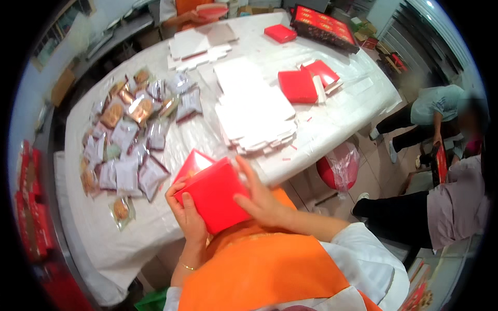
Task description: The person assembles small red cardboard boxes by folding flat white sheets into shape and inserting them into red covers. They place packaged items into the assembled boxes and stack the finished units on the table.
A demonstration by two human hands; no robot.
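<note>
Left hand half-closed round the left edge of the red box, thumb on its face — box is nearside, slightly left of the white card stack. Probably light, stiffish card, slick, crushable; opposite edges suit gripping. Right hand half-open against the right edge. Underside hidden — can't tell whether the red piece behind is attached.

Red box, orange apron
White tablecloth; packets whitish and golden-brown; black-edged carton red, its pattern apparently gold.
</note>
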